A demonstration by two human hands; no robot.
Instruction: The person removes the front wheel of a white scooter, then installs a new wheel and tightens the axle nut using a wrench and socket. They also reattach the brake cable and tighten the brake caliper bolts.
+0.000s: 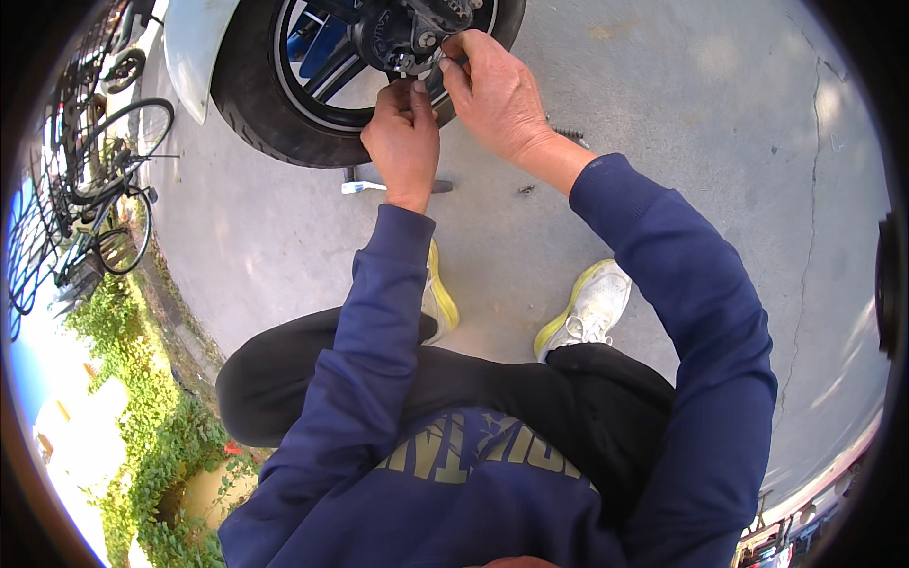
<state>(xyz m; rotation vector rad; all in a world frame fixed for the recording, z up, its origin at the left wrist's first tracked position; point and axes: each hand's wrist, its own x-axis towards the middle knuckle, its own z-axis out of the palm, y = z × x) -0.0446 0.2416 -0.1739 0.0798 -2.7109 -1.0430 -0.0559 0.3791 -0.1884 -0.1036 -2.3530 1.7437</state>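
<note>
At the top of the head view stands a motor scooter or motorcycle wheel with a black tyre [284, 138] and a dark spoked rim. My left hand [406, 131] is raised to the lower side of the hub [376, 39], thumb and fingertips together near a small metal fitting [403, 61]. Whether anything sits between those fingertips is too small to tell. My right hand [493, 92] reaches to the hub's right side, beside a bolt [427, 40]; its thumb and forefinger are bent close together, and what they touch is partly hidden.
A white-and-blue toothbrush [361, 187] and a dark tool handle [442, 186] lie on the concrete behind my left wrist. Small metal parts [525, 189] and a threaded or coiled piece [568, 133] lie near my right forearm. Bicycles [117, 184] stand at the far left.
</note>
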